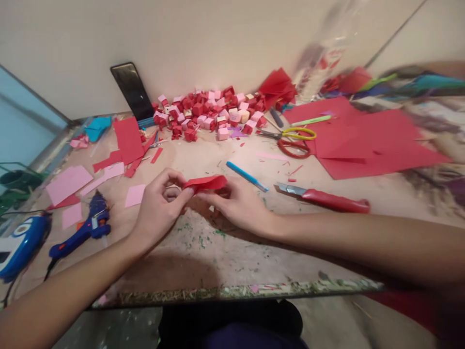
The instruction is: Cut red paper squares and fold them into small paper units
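A folded piece of red paper (206,183) is held between both hands, raised a little over the table. My left hand (163,203) pinches its left end between thumb and fingers. On the right end, my right hand (236,201) is closed on the same paper, its fingertips partly hidden behind it. Just beyond my right hand lies a blue pen (247,175). A red-handled craft knife (323,198) rests farther right. Beside my left hand is a small pink paper square (135,195).
Many small red and pink paper cubes (210,114) are heaped along the wall. A phone (132,89) leans left of them. Scissors (296,140) and red sheets (363,140) lie right. A blue glue gun (85,230) and pink paper (69,183) lie left.
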{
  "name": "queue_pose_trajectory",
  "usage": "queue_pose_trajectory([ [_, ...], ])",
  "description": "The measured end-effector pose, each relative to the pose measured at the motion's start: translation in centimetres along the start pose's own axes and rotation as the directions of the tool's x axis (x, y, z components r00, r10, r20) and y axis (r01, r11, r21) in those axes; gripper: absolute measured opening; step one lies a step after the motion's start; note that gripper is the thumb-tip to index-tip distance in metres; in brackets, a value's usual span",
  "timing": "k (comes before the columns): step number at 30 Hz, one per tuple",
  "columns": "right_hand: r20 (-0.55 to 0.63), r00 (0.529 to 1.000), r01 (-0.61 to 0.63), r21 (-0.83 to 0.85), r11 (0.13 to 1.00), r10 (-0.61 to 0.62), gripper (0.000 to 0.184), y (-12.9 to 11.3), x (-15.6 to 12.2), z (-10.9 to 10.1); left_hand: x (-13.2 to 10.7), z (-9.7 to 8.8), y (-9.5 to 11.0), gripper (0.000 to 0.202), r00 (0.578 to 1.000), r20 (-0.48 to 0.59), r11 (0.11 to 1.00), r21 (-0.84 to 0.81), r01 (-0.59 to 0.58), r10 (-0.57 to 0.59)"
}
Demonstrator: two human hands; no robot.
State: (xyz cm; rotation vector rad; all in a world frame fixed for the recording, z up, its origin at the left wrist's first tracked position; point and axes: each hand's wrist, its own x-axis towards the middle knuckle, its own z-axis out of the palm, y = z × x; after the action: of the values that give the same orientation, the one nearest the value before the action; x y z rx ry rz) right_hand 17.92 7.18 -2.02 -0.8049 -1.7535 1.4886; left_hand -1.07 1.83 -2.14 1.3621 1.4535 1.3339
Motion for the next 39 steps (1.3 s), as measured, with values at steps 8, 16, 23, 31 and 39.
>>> queue_pose_trajectory([
  [8, 0.046, 0.987, -0.161, 0.262, 0.951, 0.155, 0.026, 0.2, 0.1, -0.5, 0.1, -0.6, -0.1, 0.024, 0.984, 0.081, 0.967, 0.19, -0.169, 0.156],
  [16, 0.145, 0.981, -0.174, 0.351, 0.92, 0.131, 0.019, 0.3, 0.5, -0.9, 0.3, -0.6, 0.3, 0.01, 0.933, 0.044, 0.931, 0.062, -0.359, 0.357],
  [23, 0.004, 0.988, -0.142, 0.368, 0.919, 0.151, 0.023, 0.1, 0.5, -0.6, 0.8, -0.2, 0.4, 0.015, 0.981, -0.046, 0.981, -0.041, -0.188, 0.186],
  [31, -0.042, 0.999, 0.019, 0.154, 0.988, -0.013, 0.016, 0.5, 0.6, -0.5, 0.7, -0.1, 0.4, 0.016, 0.986, -0.031, 0.986, -0.003, -0.164, 0.164],
  [39, -0.055, 0.996, 0.074, -0.005, 0.997, -0.074, 0.005, 1.1, 0.6, -0.6, 0.0, 0.2, 0.3, 0.018, 0.983, 0.138, 0.989, 0.062, -0.134, 0.125],
])
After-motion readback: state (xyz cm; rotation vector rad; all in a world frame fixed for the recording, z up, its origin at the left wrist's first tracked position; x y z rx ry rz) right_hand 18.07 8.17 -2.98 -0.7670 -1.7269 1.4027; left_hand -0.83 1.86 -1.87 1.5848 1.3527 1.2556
